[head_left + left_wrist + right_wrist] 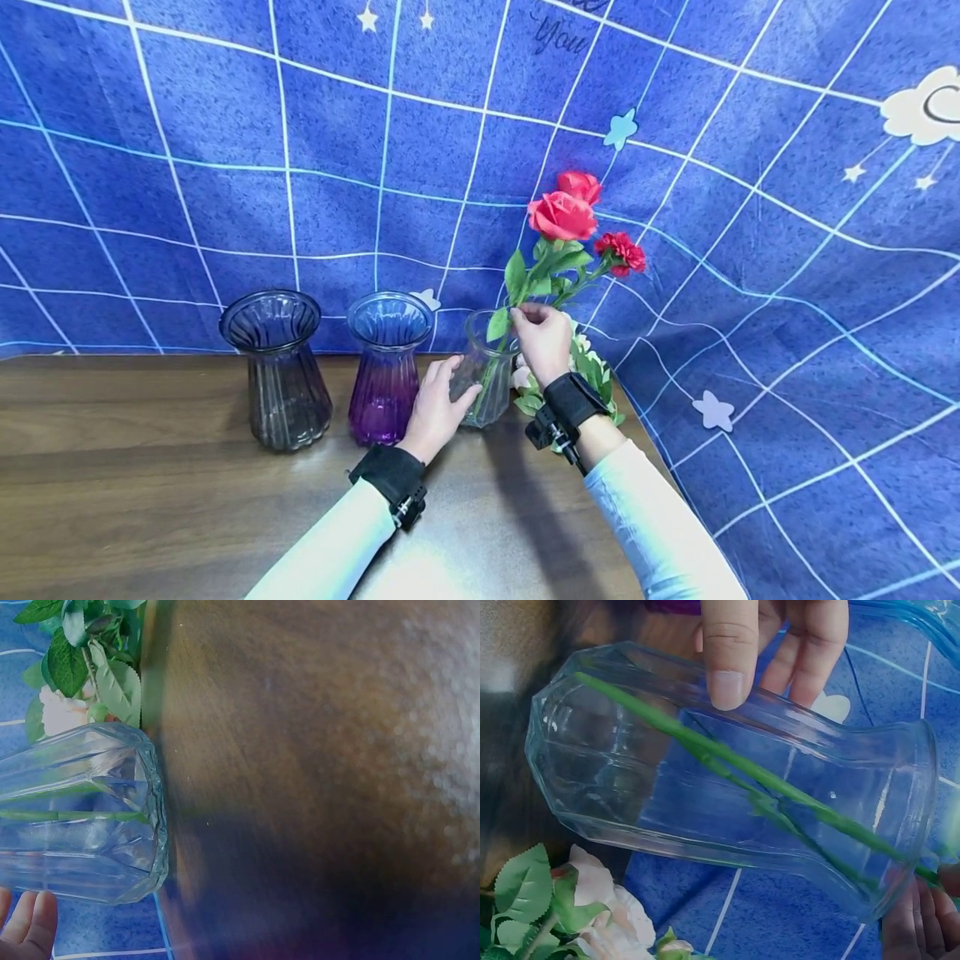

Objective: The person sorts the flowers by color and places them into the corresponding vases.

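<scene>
My left hand (435,408) holds the clear glass vase (495,404) by its left side, thumb in front and fingers behind. The vase stands upright on the table. At its mouth, my right hand (546,342) pinches a green flower stem between thumb and fingertips. Two red roses (562,218) and a red carnation (624,253) rise above that hand, with green leaves below the blooms. Inside the glass, a long stem (735,761) slants down to the base and a thinner one runs beside it. I cannot tell which stem the right fingers pinch.
Left of the clear vase stands a blue-to-purple glass vase (384,408), then a dark grey glass vase (288,408). Pale pink flowers (615,907) with leaves lie right of the clear vase, partly behind my right wrist. Blue patterned cloth (337,200) hangs behind the wooden table (180,492).
</scene>
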Demonstrator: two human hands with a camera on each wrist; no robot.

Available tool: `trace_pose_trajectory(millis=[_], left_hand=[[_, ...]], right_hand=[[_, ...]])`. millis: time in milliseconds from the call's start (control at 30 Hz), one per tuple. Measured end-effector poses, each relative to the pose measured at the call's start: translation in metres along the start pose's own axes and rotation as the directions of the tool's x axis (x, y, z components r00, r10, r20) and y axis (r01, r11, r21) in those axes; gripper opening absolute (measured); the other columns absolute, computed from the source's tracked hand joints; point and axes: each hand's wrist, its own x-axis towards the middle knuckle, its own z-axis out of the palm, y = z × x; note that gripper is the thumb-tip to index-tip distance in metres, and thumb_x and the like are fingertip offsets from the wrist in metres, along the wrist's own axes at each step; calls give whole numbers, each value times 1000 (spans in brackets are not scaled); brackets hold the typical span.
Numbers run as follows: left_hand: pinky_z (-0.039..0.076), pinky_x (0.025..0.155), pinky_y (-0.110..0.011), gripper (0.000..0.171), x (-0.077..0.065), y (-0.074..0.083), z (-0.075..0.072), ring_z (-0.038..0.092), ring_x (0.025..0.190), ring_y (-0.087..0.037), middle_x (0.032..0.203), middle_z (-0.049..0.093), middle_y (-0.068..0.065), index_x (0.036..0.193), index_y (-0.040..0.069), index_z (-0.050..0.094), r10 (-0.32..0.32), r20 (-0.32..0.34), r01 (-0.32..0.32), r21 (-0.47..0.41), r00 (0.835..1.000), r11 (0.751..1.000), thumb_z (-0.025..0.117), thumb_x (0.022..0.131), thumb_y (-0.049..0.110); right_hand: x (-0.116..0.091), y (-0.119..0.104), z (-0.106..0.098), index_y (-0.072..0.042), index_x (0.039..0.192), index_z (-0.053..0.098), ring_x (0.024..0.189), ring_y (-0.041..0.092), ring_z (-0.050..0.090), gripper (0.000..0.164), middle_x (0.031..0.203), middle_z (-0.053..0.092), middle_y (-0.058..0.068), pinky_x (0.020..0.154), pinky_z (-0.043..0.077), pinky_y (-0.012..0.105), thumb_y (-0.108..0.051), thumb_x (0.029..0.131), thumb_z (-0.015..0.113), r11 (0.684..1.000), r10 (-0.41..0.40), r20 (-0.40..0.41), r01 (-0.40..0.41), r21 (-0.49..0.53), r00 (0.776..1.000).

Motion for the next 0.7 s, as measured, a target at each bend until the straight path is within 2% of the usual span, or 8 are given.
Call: trace_pose_trajectory(millis=[167,367,567,700], left_hand=[[50,87,-42,49,0,0,0,57,105,-27,116,56,-13,125,8,53,-23,15,23,-3,1000,1000,70,83,28],[50,89,-43,49,0,0,-1,57,106,-28,117,55,-14,125,7,53,-22,16,22,-17,1000,1000,71,83,27],[50,88,-43,50,-1,0,-1,57,105,-28,117,55,-14,124,7,53,-8,4,9,-16,1000,1000,72,82,26],[50,88,-43,50,-2,-1,0,57,105,-29,117,55,-15,125,6,53,-26,19,27,-33,999,999,71,83,26]], right_hand=[[2,2,-1,3,95,71,71,32,70,20,84,71,22,64,58,28,-12,87,60,1000,8,19,-8,13,1000],[0,1,-4,2,97,71,68,28,71,20,85,71,21,58,56,21,-12,88,60,1000,27,27,-27,15,999],[-4,1,-13,6,99,69,70,31,71,22,86,70,26,66,59,34,-11,88,61,998,13,48,-16,56,999],[-8,4,-22,6,98,69,67,26,71,21,86,70,25,65,59,32,-11,88,61,997,17,42,-20,73,999]])
